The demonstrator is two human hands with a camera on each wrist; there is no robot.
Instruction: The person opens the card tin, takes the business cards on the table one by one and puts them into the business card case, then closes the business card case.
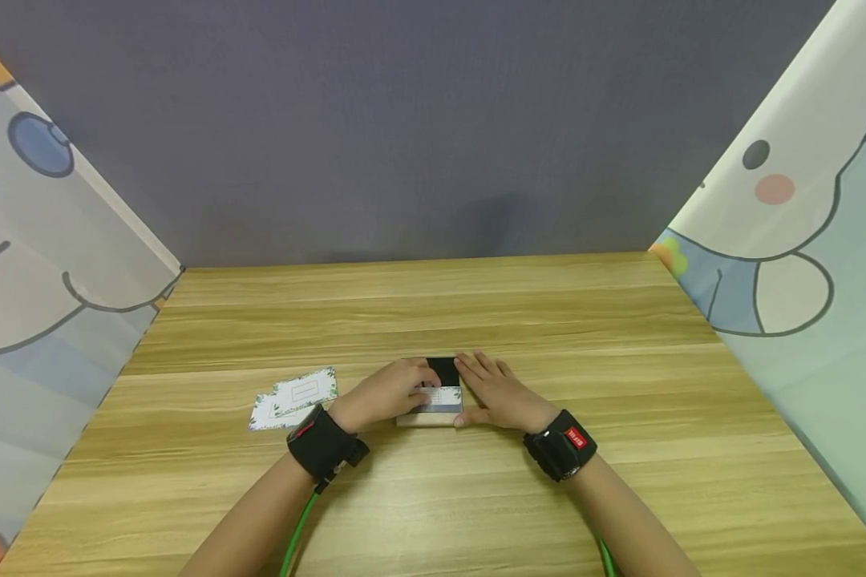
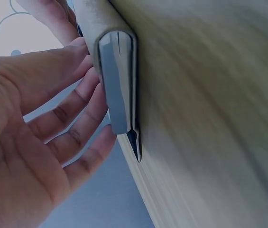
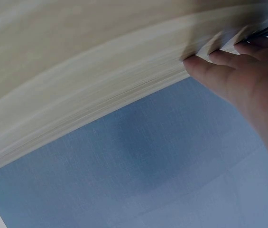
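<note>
A small flat case [image 1: 433, 420], beige outside with a black inner panel [image 1: 444, 370], lies on the table between both hands. A printed card [image 1: 443, 397] with a leafy border and a grey band shows on it. My left hand [image 1: 388, 391] reaches over its left side, thumb and index finger apart on the card area. In the left wrist view its bent fingertips touch the broad face of the case [image 2: 116, 85], whose pale cover wraps a grey end. My right hand [image 1: 501, 397] lies along the case's right edge, fingers stretched forward, thumb at the near corner.
Two white cards with leafy borders lie overlapped left of my left wrist, the upper card [image 1: 305, 390] partly over the lower card [image 1: 270, 413]. A grey panel [image 1: 418, 136] rises behind the wooden table [image 1: 433, 308]. Green cables [image 1: 299, 529] run from the wrist straps.
</note>
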